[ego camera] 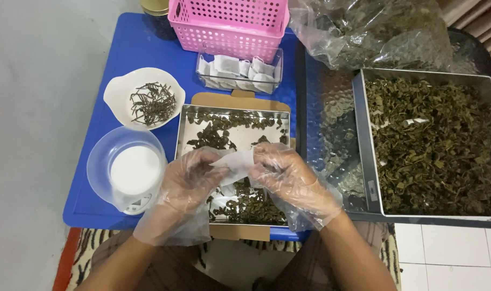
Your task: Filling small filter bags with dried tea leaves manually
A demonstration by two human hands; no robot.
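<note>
Hands in clear plastic gloves, left hand (189, 180) and right hand (286, 178), pinch a small white paper filter bag (236, 161) between fingertips over the shallow steel tray of dried leaves (232, 129) by the blue tabletop's (94, 213) near edge, handy for catching spills. Farther back, more white bags fill a clear rectangular box (239, 71).

pink basket (227, 24) top cut off; small tray (232, 116) part hidden by hands
</note>
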